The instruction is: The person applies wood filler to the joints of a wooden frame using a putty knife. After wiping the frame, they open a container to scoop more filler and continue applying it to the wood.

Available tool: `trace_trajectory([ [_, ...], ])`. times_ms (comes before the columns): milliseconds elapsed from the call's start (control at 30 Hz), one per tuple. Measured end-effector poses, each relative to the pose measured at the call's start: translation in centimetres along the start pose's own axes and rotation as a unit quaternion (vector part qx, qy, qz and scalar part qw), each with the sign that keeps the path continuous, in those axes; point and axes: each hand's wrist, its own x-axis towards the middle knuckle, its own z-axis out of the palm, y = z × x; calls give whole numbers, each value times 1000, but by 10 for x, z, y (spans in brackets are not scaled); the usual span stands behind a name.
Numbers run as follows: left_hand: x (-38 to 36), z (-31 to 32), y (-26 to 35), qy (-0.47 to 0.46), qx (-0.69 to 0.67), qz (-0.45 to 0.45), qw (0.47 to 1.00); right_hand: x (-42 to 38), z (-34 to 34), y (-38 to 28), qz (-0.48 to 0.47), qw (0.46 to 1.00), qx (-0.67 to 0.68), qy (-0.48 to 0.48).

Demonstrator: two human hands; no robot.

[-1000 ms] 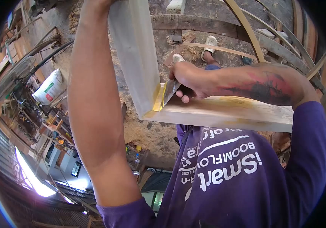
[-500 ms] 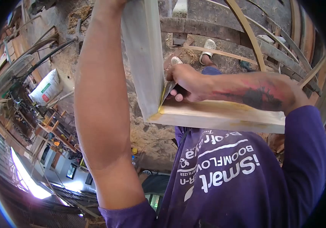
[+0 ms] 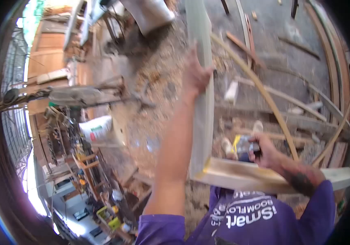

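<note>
A pale wooden frame spans the view, its long side running away from me and its short side crossing in front of my purple shirt. Yellowish filler marks the corner where the two pieces meet. My left hand grips the long side far up, thumb over its right edge; it is somewhat blurred. In my right hand is a putty knife, its metal blade pointing left with yellow filler along the end. The blade is lifted off the wood, above the short side. My fingers partly hide its handle.
Curved wooden strips and offcuts lie on the dusty floor to the right. At left are a standing fan, a white sack and cluttered tools. A metal container is at the top. Wood shavings cover the ground.
My right hand has drawn the putty knife out of the frame's inner corner and moved right. The view has shifted, bringing my left hand on the long side into sight.
</note>
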Motion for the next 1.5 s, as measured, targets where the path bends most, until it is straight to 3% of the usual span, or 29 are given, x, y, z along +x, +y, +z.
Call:
trace_trajectory([
  [67, -3, -12, 31, -33, -13, -90, 995, -18, -3, -3, -50, 997, -29, -43],
  [167, 0, -7, 16, -22, -27, -51, 998, -49, -9, -9, -164, 981, -21, -99],
  [200, 1, -10, 16, -45, -29, -84, 995, -63, -15, -13, -231, 959, -48, -158],
  [233, 0, -11, 15, -70, -33, -116, 990, -87, -6, -9, -317, 935, -48, -152],
  [333, 0, -2, -1, -52, 5, -64, 997, -141, -15, 13, -503, 851, -104, -109],
  [433, 0, 0, -1, -50, -16, -26, 998, -177, -22, 66, -705, 690, -155, 50],
  [467, 0, -2, -1, -52, -11, -35, 998, -182, -24, 86, -761, 598, -220, 121],
  [500, 0, -1, -6, -66, -16, -12, 998, -168, -41, 112, -785, 559, -179, 199],
  [567, 6, 10, -17, -48, 41, 6, 998, -159, -43, 153, -803, 326, -278, 415],
  [600, 11, 15, -26, -61, -26, 13, 998, -145, -59, 170, -796, 258, -304, 456],
  [667, 13, 16, -27, -33, 38, 52, 997, -97, -108, 198, -770, 251, -224, 542],
  [733, 31, 41, -79, -1, -47, 174, 984, -34, -144, 216, -715, 226, -84, 656],
  [767, 30, 14, -45, -91, 70, 82, 990, 3, -169, 224, -756, 279, -34, 591],
  [800, 51, 53, -100, 172, 150, 399, 888, 36, -211, 214, -716, 147, -144, 666],
  [833, 52, 30, -78, -169, 132, 161, 963, 22, -172, 215, -683, 172, -192, 684],
  [867, 93, 68, -129, -160, 107, 156, 969, 14, -145, 216, -610, 363, -122, 694],
  [900, 130, 104, -176, -150, 81, 152, 974, 30, -151, 200, -711, 271, -50, 647],
  [933, 65, 40, -75, -66, 1, 134, 989, 26, -140, 196, -717, 213, -87, 658],
  [967, 53, 27, -48, -47, 69, 80, 993, 22, -127, 189, -725, 156, -127, 658],
  [1033, 71, 43, -80, -68, 192, 120, 972, 27, -115, 185, -709, 151, -137, 675],
  [1067, 83, 55, -98, -45, 193, 113, 974, 31, -116, 180, -688, 175, -152, 688],
  [1167, 111, 62, -146, -186, 170, 245, 936, 25, -89, 158, -696, 214, -166, 665],
  [1233, 53, 54, -83, -14, 101, 148, 984, 37, -101, 145, -668, 182, -210, 691],
  [1300, 29, 21, -33, -27, 54, 95, 994, 43, -104, 143, -641, 188, -226, 709],
  [1367, 28, 16, -24, -58, 6, 53, 997, 51, -109, 150, -599, 201, -233, 740],
  [1433, 35, 28, -33, -22, 67, 69, 995, 61, -115, 158, -581, 333, -210, 713],
  [1500, 24, 12, -8, -61, 52, 35, 996, 116, -144, 176, -448, 375, -333, 740],
])
